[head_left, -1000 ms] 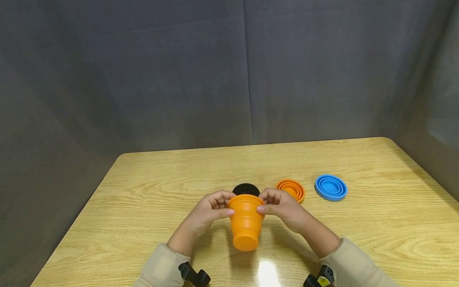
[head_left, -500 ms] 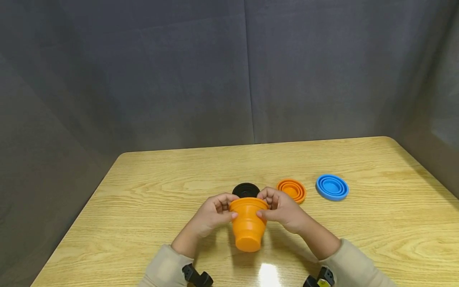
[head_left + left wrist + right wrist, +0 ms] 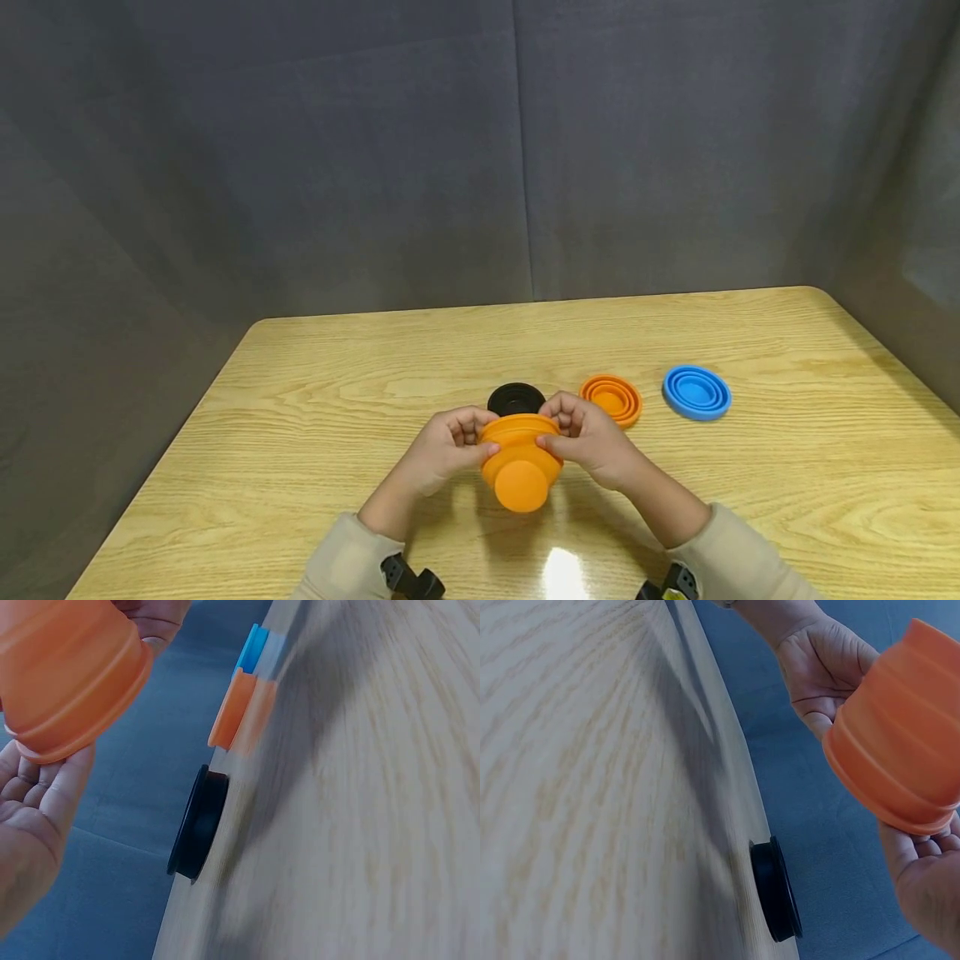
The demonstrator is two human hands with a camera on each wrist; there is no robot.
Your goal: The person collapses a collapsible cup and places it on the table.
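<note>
An orange collapsible cup is held up above the table on its side, its round base facing my head camera. My left hand pinches its rim from the left, thumb on the outer wall and curled fingers at the far side. From the right, my right hand pinches the rim the same way. Ridged walls of the orange cup show in the left wrist view, with my left hand below it. In the right wrist view, my right hand grips the cup's lower edge.
Just behind the cup lies a flat black collapsed cup, partly hidden by it. A flat orange collapsed cup and a blue one lie to the right on the wooden table. Grey cloth hangs around the table.
The cup, held by both hands throughout, looks shorter in the head view, and its base has swung upward to face the camera more fully. Both hands have shifted slightly right.
</note>
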